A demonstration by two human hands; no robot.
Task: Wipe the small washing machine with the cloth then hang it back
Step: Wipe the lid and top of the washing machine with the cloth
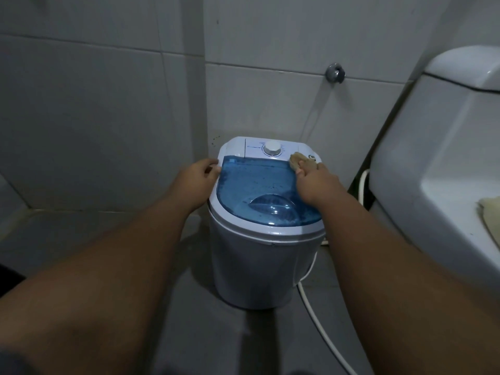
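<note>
Cloth point(300, 162): tan, soft, light; bunched in right hand point(316, 182), pressed on back-right corner of blue lid point(257, 185) near dial point(272, 148) | small washing machine point(259, 261): on floor in tiled corner; light plastic, probably slides; best steadied at top rim | left hand point(194, 174): fingers curled on left rim, apparently gripping (dim view)

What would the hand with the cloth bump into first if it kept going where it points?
Probably the round silver-white dial on the back panel of the small white washing machine; the right hand, holding the tan cloth, points roughly at it. It might just miss and reach the grey tiled wall instead.
</note>
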